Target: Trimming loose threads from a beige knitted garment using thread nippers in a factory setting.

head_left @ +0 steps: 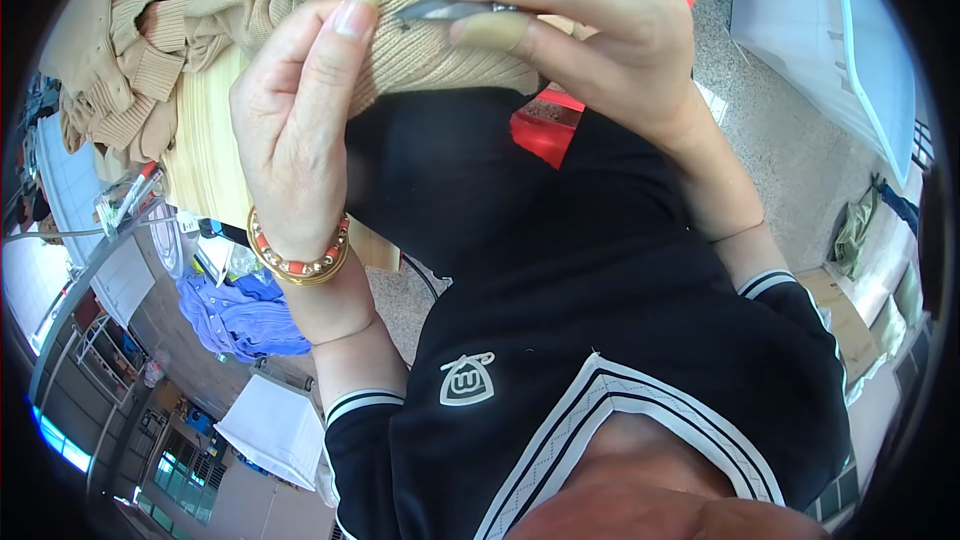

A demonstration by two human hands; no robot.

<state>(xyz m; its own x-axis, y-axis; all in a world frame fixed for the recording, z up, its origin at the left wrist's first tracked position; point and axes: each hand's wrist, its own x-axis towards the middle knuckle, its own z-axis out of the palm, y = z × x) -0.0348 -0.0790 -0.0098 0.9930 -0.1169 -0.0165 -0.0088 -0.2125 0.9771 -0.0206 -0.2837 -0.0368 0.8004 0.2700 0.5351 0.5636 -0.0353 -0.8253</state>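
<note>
A beige ribbed knit garment (440,62) lies over my lap at the top of the view. My left hand (295,115), with bracelets at its wrist, pinches the knit edge between thumb and fingers. In my right hand (625,45) is a pair of small grey thread snips (450,8), held between the thumb and fingers. Their pointed tip rests at or just above the knit, close to my left thumb; a small dark spot shows there. Tan tape wraps one digit of my right hand. The snips' rear part is hidden in the hand.
More beige knitwear (120,50) is piled at the far left on a pale wooden surface (205,140). Blue-purple clothing (240,310) lies lower left, near a white box-like thing (275,430). A red object (545,130) shows beyond my lap. A translucent bin (830,30) stands at right.
</note>
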